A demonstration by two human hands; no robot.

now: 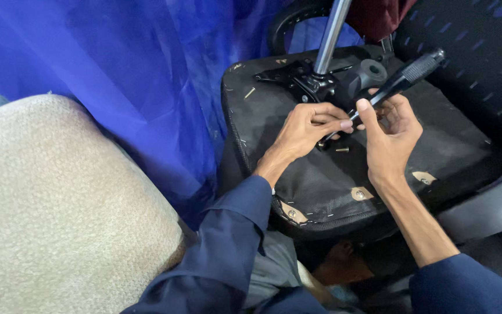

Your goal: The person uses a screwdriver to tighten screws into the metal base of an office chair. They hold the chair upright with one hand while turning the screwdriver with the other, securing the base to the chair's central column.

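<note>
Two hands meet over the upturned chair seat [344, 174]: my right hand [393, 131] grips the black-handled tool [405, 77], my left hand [306, 128] pinches its tip near a loose bolt [342, 150]. Fastening step, I judge; next calls for seating the tip squarely.

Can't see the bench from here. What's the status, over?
Right hand grips black tool handle. Left hand pinches its tip. Loose screw on upturned seat.
</note>
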